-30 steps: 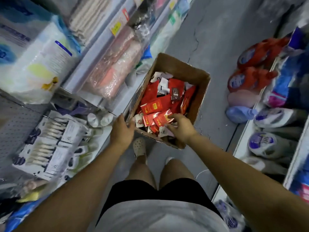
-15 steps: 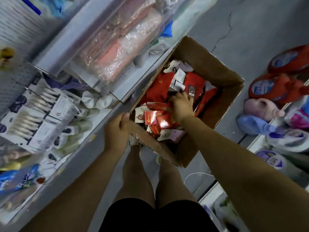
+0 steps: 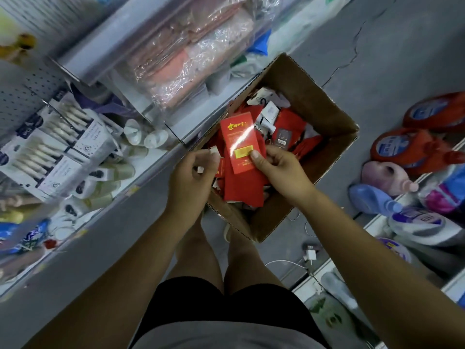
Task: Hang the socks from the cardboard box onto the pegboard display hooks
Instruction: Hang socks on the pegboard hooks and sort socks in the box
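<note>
An open cardboard box (image 3: 324, 114) stands on the grey floor, filled with several red sock packs (image 3: 289, 127) and white tags. My right hand (image 3: 279, 170) grips a red sock pack (image 3: 239, 144) with gold lettering and a yellow sticker, thumb on the sticker, raised over the box's near half. My left hand (image 3: 191, 177) is beside it at the box's left edge, fingers pinched on a small white tag (image 3: 214, 150). The grey pegboard (image 3: 17, 96) with its hooks is at the far left.
Shelves on the left hold boxed white goods (image 3: 55, 147) and plastic-wrapped pink items (image 3: 191, 54). On the right, shelves carry red and blue detergent bottles (image 3: 407, 149). A white charger and cable (image 3: 310, 255) lie on the floor near my legs.
My right hand has lifted one red sock pack out of the pile. My left hand left the box's rim and came up beside it, pinching a white tag. The view has tilted closer over the box.
</note>
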Action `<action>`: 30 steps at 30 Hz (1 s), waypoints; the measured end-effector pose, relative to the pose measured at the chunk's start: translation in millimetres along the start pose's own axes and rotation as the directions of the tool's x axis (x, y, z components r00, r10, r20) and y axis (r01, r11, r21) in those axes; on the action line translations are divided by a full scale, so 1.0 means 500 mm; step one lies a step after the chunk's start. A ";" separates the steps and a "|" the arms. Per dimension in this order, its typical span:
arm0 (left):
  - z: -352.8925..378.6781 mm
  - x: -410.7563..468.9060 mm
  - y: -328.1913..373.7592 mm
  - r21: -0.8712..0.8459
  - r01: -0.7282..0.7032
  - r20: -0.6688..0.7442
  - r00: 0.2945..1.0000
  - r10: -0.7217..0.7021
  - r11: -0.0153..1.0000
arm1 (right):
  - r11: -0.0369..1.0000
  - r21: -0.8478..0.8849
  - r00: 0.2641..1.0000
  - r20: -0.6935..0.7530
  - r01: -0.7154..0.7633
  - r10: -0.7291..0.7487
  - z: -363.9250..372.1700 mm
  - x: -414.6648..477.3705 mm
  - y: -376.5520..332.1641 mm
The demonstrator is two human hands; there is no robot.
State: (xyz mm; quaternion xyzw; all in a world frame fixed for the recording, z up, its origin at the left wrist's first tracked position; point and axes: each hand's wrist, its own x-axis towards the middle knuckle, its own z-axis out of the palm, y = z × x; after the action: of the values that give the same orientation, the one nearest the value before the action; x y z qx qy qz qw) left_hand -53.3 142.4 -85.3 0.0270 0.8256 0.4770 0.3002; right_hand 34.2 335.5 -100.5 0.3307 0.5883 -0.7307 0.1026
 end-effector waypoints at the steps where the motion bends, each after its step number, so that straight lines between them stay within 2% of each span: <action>1: 0.006 -0.003 0.005 -0.097 0.066 0.087 0.995 -0.057 0.993 | 0.999 0.021 0.999 0.046 -0.025 0.024 0.010 -0.005 -0.002; 2: 0.012 -0.004 0.006 -0.179 0.135 0.146 0.983 -0.110 0.975 | 0.999 0.021 0.994 0.098 -0.050 0.048 0.019 -0.008 0.001; 4: 0.018 -0.004 0.003 -0.195 0.210 0.126 0.974 -0.188 0.958 | 0.995 -0.021 0.977 0.186 -0.099 0.101 0.032 -0.006 0.007; 6: 0.013 -0.006 -0.009 -0.082 0.192 -0.019 0.981 -0.194 0.978 | 0.986 -0.120 0.976 0.173 -0.112 0.132 0.031 0.009 0.012; 8: -0.005 -0.012 -0.029 -0.018 0.170 -0.134 0.976 -0.171 0.985 | 0.934 -0.351 0.991 0.075 -0.075 0.108 0.011 0.037 0.027; 9: -0.016 -0.017 -0.038 -0.005 0.158 -0.163 0.974 -0.157 0.987 | 0.876 -0.477 0.995 0.031 -0.072 0.099 -0.002 0.053 0.038; 11: -0.039 -0.027 -0.058 -0.010 0.165 -0.202 0.966 -0.164 0.986 | 0.792 -0.601 0.992 -0.009 -0.105 0.125 -0.025 0.084 0.063; 17: -0.071 -0.043 -0.105 -0.076 0.245 -0.232 0.938 -0.256 0.966 | 0.557 -0.830 0.975 0.144 0.027 0.167 -0.006 0.156 0.143; 20: -0.066 -0.049 -0.114 -0.125 0.270 -0.206 0.934 -0.291 0.955 | 0.297 -0.952 0.976 0.129 0.072 0.178 0.010 0.184 0.174; 22: -0.059 -0.051 -0.119 -0.169 0.297 -0.189 0.926 -0.327 0.940 | 0.199 -0.978 0.988 0.094 0.069 0.121 0.012 0.188 0.181; 27: -0.050 -0.051 -0.117 -0.225 0.320 -0.181 0.914 -0.362 0.920 | 0.164 -0.984 0.985 0.092 0.068 0.143 -0.004 0.181 0.167; 28: -0.051 -0.054 -0.113 -0.242 0.311 -0.181 0.916 -0.358 0.919 | 0.189 -0.980 0.987 0.093 0.068 0.130 -0.006 0.173 0.160; 30: -0.055 -0.061 -0.100 -0.282 0.299 -0.170 0.920 -0.354 0.912 | 0.310 -0.949 0.996 0.074 0.056 0.046 -0.008 0.148 0.137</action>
State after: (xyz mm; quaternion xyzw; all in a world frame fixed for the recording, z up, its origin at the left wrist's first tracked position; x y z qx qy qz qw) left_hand -30.6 84.0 -101.2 -0.2025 0.7793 0.5201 0.2850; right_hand 16.3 337.3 -199.6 0.1735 0.9013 -0.2596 0.3002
